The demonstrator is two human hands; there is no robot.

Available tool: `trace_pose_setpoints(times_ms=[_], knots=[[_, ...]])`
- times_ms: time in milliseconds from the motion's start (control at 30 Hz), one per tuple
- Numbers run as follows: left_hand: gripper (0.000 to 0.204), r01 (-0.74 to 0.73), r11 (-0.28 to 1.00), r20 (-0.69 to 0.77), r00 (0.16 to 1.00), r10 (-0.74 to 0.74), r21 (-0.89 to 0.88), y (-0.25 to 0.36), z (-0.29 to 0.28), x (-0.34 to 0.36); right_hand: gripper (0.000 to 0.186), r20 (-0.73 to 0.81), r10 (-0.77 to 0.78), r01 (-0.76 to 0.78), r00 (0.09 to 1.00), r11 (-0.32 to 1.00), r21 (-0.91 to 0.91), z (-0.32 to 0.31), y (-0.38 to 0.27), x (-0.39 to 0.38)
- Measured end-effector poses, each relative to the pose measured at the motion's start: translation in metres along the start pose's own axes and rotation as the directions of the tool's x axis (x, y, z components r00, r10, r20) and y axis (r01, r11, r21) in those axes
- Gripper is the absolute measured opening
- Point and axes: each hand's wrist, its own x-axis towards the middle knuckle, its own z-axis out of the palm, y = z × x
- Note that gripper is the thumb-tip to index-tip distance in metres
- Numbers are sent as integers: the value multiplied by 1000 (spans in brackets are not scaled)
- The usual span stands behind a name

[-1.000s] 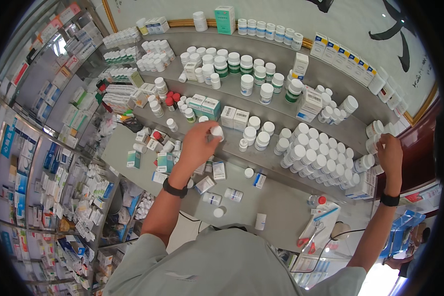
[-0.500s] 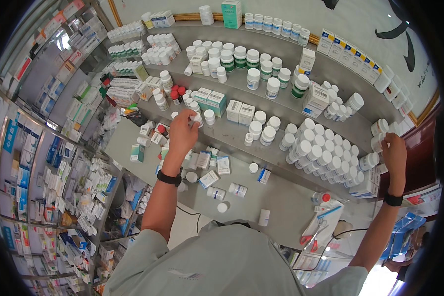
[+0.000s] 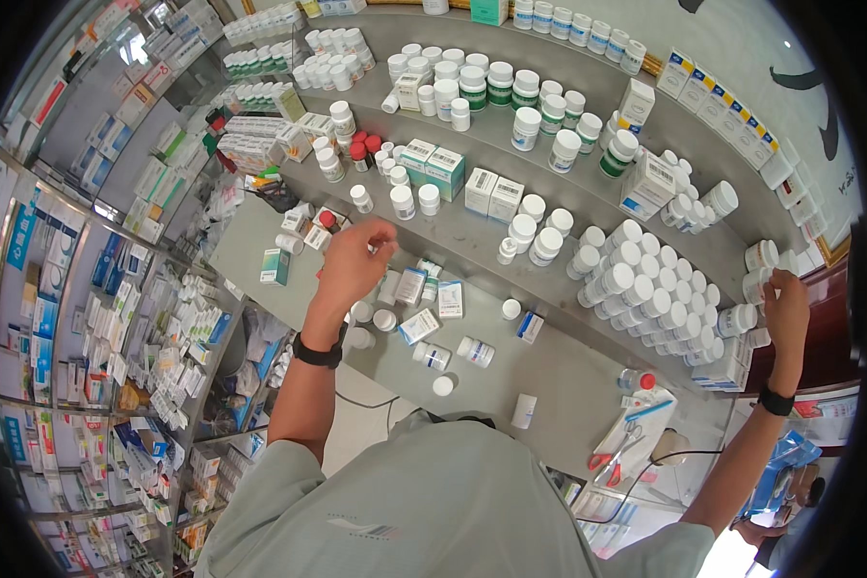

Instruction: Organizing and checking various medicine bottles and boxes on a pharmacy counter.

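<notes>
My left hand (image 3: 359,258) hangs over the counter just in front of the lower shelf, its fingers loosely bent and apart, holding nothing. Closest beyond it on that shelf are a white pill bottle (image 3: 402,203), another white bottle (image 3: 429,200) on its right and a smaller one (image 3: 360,199) on its left. Below the hand, small medicine boxes (image 3: 410,286) and white bottles (image 3: 433,356) lie on the counter. At the far right, my right hand (image 3: 786,301) is closed at the shelf's end beside a white bottle (image 3: 756,284); its fingertips are partly hidden.
Tiered grey shelves (image 3: 453,236) carry rows of white bottles (image 3: 645,289) and teal boxes (image 3: 433,166). Red-handled scissors (image 3: 607,466) and a red-capped clear bottle (image 3: 636,380) occupy the counter's right. Glass cabinets (image 3: 77,318) full of medicine boxes stand left. A black cable (image 3: 645,462) crosses low right.
My left hand has let go of a white bottle on the lower shelf and drawn back toward me. The whole view has shifted slightly; my right hand stays at the shelf's end.
</notes>
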Motion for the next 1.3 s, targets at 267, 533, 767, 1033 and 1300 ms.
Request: trace_pose_setpoints(times_ms=[267, 533, 767, 1033, 1300], knots=[[27, -82, 984, 251, 967, 40, 155, -27, 12, -17, 27, 10, -10, 11, 1000, 999, -30, -1, -1, 2], [41, -229, 942, 416, 902, 111, 245, -32, 36, -24, 26, 30, 47, -47, 998, 999, -10, -8, -12, 3], [37, -326, 884, 399, 899, 180, 335, -32, 52, -20, 24, 28, 50, -50, 998, 998, -31, -14, -24, 1], [42, -271, 949, 322, 924, 208, 164, -11, 27, -15, 27, -73, -9, 10, 997, 1000, 12, -4, -16, -4], [56, 4, 988, 199, 980, 28, -157, 22, 9, -6, 24, 43, 76, -74, 996, 996, -59, -17, -34, 1]])
